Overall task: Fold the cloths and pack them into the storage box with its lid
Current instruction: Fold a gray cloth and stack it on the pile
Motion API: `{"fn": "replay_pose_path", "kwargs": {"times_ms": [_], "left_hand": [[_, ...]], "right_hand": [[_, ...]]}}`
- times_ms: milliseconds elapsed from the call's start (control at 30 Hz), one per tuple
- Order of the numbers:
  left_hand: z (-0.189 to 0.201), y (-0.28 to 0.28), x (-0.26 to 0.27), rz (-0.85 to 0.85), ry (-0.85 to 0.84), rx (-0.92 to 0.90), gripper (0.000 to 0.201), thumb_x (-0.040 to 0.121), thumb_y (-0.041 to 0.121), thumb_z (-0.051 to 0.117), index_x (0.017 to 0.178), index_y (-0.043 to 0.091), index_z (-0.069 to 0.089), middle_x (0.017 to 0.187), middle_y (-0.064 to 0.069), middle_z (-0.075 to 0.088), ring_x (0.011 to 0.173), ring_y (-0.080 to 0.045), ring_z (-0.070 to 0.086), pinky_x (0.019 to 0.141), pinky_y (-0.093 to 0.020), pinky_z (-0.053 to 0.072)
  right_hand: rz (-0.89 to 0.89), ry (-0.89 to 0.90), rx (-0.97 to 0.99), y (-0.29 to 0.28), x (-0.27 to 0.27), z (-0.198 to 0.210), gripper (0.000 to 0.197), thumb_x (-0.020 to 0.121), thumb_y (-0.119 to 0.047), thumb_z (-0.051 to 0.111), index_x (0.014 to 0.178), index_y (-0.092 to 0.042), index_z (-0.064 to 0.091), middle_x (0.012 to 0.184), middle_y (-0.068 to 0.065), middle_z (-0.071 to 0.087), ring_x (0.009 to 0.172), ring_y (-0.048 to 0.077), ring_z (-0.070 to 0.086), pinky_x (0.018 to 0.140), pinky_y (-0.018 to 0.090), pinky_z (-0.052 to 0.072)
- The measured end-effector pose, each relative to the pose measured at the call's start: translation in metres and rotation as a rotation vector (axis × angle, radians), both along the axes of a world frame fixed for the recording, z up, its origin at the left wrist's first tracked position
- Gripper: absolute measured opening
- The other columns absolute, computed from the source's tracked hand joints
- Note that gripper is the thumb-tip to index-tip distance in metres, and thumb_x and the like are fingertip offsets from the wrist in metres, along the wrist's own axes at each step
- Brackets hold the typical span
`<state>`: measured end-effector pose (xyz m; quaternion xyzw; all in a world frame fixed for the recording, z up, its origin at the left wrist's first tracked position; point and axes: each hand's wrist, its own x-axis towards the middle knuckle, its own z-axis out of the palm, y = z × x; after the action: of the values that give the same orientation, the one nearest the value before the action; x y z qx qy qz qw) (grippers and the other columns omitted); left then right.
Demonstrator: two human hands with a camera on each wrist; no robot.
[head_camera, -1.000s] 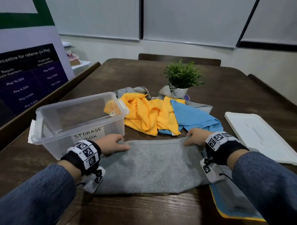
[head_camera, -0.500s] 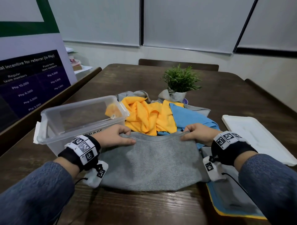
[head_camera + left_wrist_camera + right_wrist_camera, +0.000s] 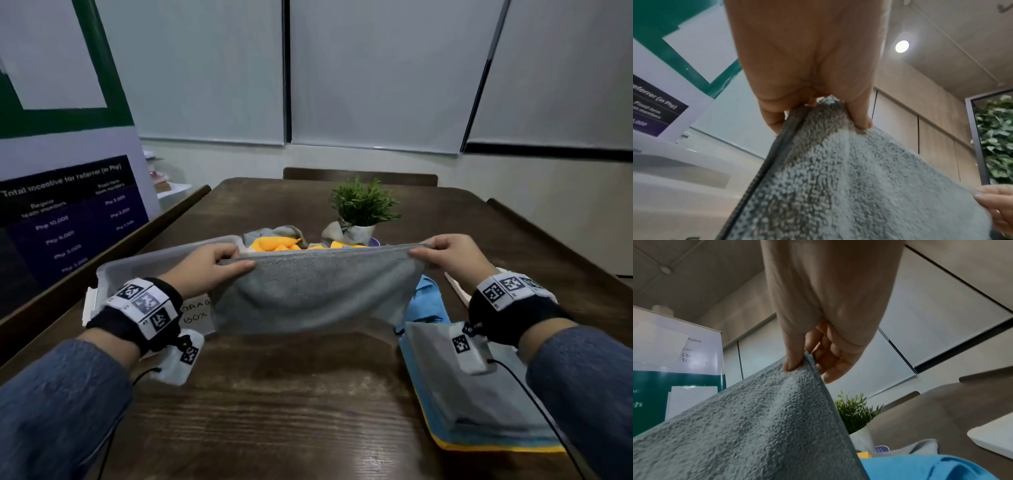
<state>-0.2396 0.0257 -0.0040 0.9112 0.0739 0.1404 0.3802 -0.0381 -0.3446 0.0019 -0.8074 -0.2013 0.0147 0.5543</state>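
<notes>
A grey towel [image 3: 308, 294] hangs in the air above the table, stretched between my two hands. My left hand [image 3: 209, 270] pinches its top left corner, seen close in the left wrist view [image 3: 818, 113] with thumb and fingers on the grey towel [image 3: 849, 186]. My right hand [image 3: 445, 255] pinches the top right corner; the right wrist view [image 3: 803, 363] shows the thumb pressed on the grey towel [image 3: 756, 426]. Behind the towel stands the clear storage box [image 3: 144, 267], partly hidden. Yellow cloth [image 3: 277, 244] and blue cloth [image 3: 426, 301] lie behind it.
A stack of folded cloths [image 3: 472, 404] lies at the near right under my right wrist. The white lid [image 3: 457, 289] shows at the right, mostly hidden. A small potted plant [image 3: 363, 209] stands mid-table. A banner [image 3: 65, 205] stands left of the table.
Both hands have lifted the grey towel off the table by its far corners, so it now hangs in front of the box and the cloth pile.
</notes>
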Motion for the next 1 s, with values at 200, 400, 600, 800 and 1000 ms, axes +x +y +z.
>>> {"fn": "replay_pose_path", "kwargs": {"times_ms": [200, 400, 600, 800, 1000], "left_hand": [[0.020, 0.004, 0.000, 0.089, -0.142, -0.051, 0.032, 0.081, 0.032, 0.074, 0.070, 0.006, 0.061, 0.067, 0.003, 0.061, 0.066, -0.009, 0.053, 0.062, -0.027, 0.041], [0.020, 0.005, -0.001, 0.114, -0.133, -0.123, 0.032, 0.073, 0.028, 0.081, 0.064, 0.005, 0.060, 0.063, -0.002, 0.056, 0.065, -0.013, 0.051, 0.062, -0.028, 0.039], [0.025, 0.014, -0.003, 0.159, -0.121, -0.019, 0.042, 0.057, 0.033, 0.089, 0.063, -0.001, 0.064, 0.068, -0.015, 0.066, 0.065, -0.014, 0.054, 0.065, -0.030, 0.041], [0.025, 0.014, 0.000, 0.141, 0.055, 0.152, 0.026, 0.058, 0.027, 0.091, 0.066, 0.009, 0.074, 0.079, -0.012, 0.072, 0.080, -0.026, 0.065, 0.077, -0.037, 0.049], [0.026, 0.012, -0.002, 0.134, 0.077, 0.190, 0.012, 0.065, 0.027, 0.087, 0.063, 0.023, 0.076, 0.074, 0.000, 0.074, 0.080, -0.016, 0.066, 0.079, -0.036, 0.049]], "right_hand": [[-0.044, -0.115, 0.007, -0.005, -0.002, 0.021, 0.008, 0.076, -0.011, 0.080, 0.078, -0.007, 0.073, 0.076, 0.013, 0.070, 0.067, 0.013, 0.063, 0.067, 0.024, 0.054], [-0.072, -0.093, 0.094, -0.009, -0.006, 0.021, 0.010, 0.075, -0.001, 0.078, 0.074, -0.007, 0.071, 0.073, 0.006, 0.068, 0.065, 0.013, 0.061, 0.052, 0.013, 0.048], [-0.102, -0.146, 0.133, -0.016, -0.005, 0.025, 0.010, 0.074, -0.002, 0.079, 0.081, -0.007, 0.073, 0.077, 0.002, 0.069, 0.059, -0.003, 0.062, 0.054, 0.012, 0.047], [-0.138, -0.267, 0.099, -0.017, 0.001, 0.028, 0.014, 0.072, -0.002, 0.081, 0.078, -0.011, 0.073, 0.080, -0.001, 0.070, 0.066, -0.009, 0.061, 0.066, 0.005, 0.046], [-0.112, -0.272, 0.091, -0.020, 0.001, 0.030, 0.018, 0.073, 0.000, 0.079, 0.082, -0.015, 0.073, 0.088, 0.003, 0.070, 0.078, 0.007, 0.062, 0.073, 0.008, 0.049]]}}
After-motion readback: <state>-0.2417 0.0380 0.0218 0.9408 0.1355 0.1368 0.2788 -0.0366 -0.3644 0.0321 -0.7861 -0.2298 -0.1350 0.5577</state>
